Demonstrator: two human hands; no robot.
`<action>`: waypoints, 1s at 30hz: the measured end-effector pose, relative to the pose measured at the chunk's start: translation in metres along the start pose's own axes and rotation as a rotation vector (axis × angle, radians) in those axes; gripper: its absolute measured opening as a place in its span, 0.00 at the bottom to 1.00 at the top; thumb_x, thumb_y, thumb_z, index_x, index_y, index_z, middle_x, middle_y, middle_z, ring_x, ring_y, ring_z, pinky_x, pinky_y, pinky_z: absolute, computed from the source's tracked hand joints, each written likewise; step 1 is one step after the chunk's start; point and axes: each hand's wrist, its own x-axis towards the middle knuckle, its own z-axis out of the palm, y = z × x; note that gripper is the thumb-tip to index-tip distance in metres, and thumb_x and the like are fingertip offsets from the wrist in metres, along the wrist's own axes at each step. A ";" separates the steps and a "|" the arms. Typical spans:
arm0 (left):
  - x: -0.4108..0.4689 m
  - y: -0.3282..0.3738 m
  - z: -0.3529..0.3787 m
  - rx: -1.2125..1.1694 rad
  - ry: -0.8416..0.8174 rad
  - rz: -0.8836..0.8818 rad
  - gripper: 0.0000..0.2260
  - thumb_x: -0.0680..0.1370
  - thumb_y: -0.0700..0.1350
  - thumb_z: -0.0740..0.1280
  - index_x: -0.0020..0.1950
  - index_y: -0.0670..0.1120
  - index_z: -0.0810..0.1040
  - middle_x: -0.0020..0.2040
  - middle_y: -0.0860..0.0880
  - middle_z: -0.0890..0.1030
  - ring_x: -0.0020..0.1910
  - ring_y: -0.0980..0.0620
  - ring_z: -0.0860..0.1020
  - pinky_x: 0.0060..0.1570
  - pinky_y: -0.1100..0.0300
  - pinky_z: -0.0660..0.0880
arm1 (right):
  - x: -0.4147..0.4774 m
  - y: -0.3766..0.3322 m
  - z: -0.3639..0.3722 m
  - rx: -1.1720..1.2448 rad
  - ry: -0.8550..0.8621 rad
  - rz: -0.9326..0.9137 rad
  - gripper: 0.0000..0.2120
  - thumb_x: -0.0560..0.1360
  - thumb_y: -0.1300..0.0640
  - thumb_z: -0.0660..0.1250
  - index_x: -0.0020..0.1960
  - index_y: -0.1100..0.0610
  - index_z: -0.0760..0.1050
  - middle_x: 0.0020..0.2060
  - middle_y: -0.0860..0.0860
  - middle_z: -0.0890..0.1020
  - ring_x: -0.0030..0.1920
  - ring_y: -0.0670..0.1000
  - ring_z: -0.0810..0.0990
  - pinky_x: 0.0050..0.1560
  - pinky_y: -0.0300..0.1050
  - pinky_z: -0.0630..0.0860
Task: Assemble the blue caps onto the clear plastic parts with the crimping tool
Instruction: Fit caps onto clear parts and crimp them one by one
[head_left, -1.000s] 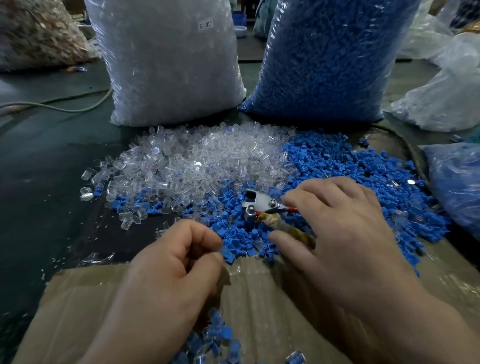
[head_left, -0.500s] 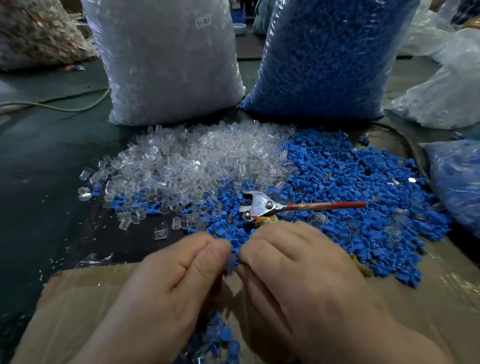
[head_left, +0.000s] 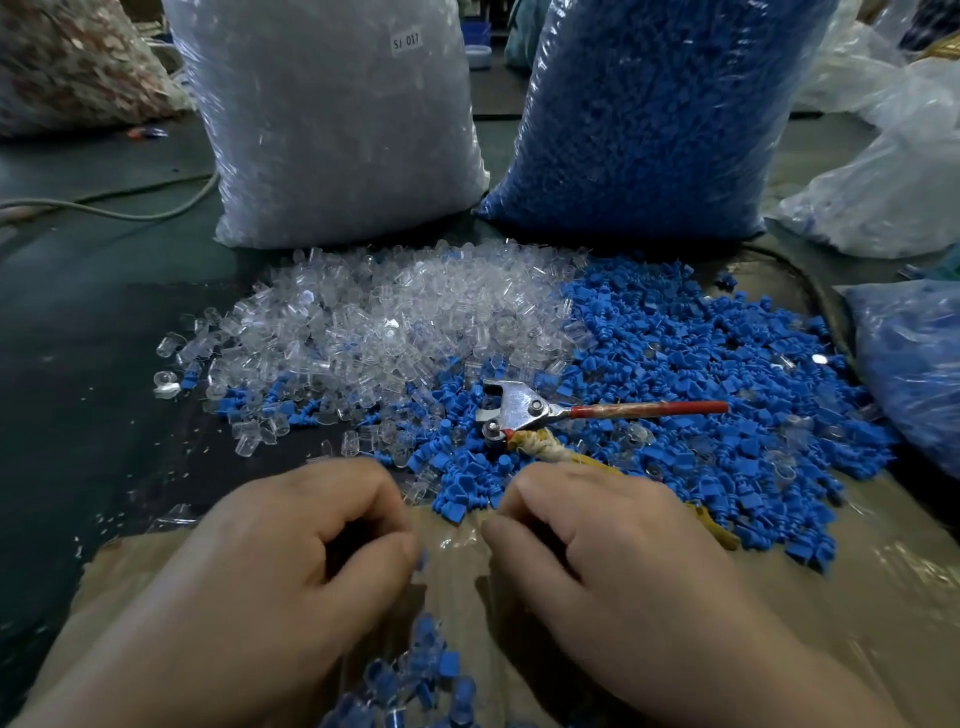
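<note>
My left hand (head_left: 291, 566) is curled over the cardboard, and a sliver of a blue piece (head_left: 423, 559) shows at its thumb tip. My right hand (head_left: 623, 561) is curled beside it, a short gap apart; its underside is hidden. The crimping tool (head_left: 519, 410) lies free on the blue caps (head_left: 701, 364) just beyond my fingers, its red handle (head_left: 649, 409) pointing right. Its yellow-wrapped handle (head_left: 566, 454) runs under my right hand. Clear plastic parts (head_left: 389, 322) are heaped to the left of the caps. Capped pieces (head_left: 415, 686) lie between my wrists.
A tall bag of clear parts (head_left: 332, 119) and a tall bag of blue caps (head_left: 649, 114) stand behind the piles. Another blue-filled bag (head_left: 914, 364) sits at the right edge. Brown cardboard (head_left: 857, 597) covers the near table. A cable (head_left: 104, 208) crosses the far left.
My right hand let go of the tool and met the left hand at a blue piece. The hands have since drawn apart. The tool lies still.
</note>
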 end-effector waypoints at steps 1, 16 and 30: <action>0.000 -0.005 0.001 0.033 -0.039 -0.052 0.03 0.69 0.58 0.67 0.40 0.61 0.78 0.38 0.67 0.80 0.39 0.65 0.79 0.34 0.66 0.76 | 0.001 0.000 0.002 -0.088 0.004 -0.021 0.16 0.78 0.37 0.49 0.48 0.47 0.68 0.41 0.43 0.74 0.43 0.46 0.74 0.44 0.46 0.72; 0.009 -0.018 0.027 0.311 0.160 -0.170 0.14 0.69 0.69 0.60 0.47 0.62 0.74 0.42 0.65 0.73 0.39 0.66 0.73 0.36 0.66 0.69 | 0.019 0.002 0.022 -0.363 -0.081 -0.061 0.15 0.80 0.37 0.51 0.59 0.44 0.62 0.40 0.46 0.64 0.36 0.53 0.67 0.30 0.47 0.63; 0.004 -0.005 0.033 0.058 0.254 -0.214 0.03 0.72 0.58 0.66 0.43 0.61 0.74 0.45 0.72 0.77 0.45 0.69 0.75 0.30 0.65 0.67 | 0.016 0.003 0.026 -0.250 -0.024 -0.088 0.09 0.82 0.45 0.51 0.46 0.47 0.60 0.36 0.44 0.67 0.40 0.51 0.76 0.34 0.50 0.69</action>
